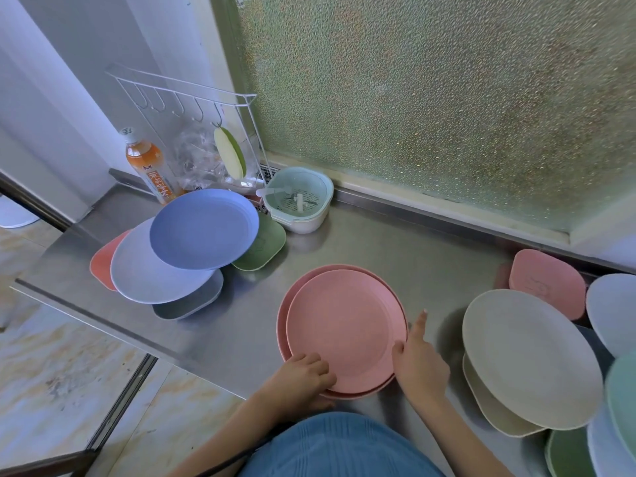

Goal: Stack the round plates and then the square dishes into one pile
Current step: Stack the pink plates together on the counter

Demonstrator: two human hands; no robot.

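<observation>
Two pink round plates [344, 325] lie stacked near the front edge of the steel counter [395, 249], the upper one shifted slightly right. My left hand [303, 373] grips their near left rim. My right hand [418, 359] rests against the right rim, thumb on the plate and index finger pointing away. At the left, a blue round plate [203, 228] and a pale lilac round plate [151, 273] lean on a grey square dish [192, 301], a coral square dish [103, 259] and a green square dish [263, 249]. At the right, a beige round plate [530, 356] lies on a beige square dish [495, 411].
More dishes crowd the right edge: a pink square dish [547, 284], a pale plate [612, 311] and green ones [623, 401]. At the back stand a mint strainer tub [299, 201], an orange drink bottle [151, 166] and a white wire rack [192, 108]. The counter's left edge drops to the floor.
</observation>
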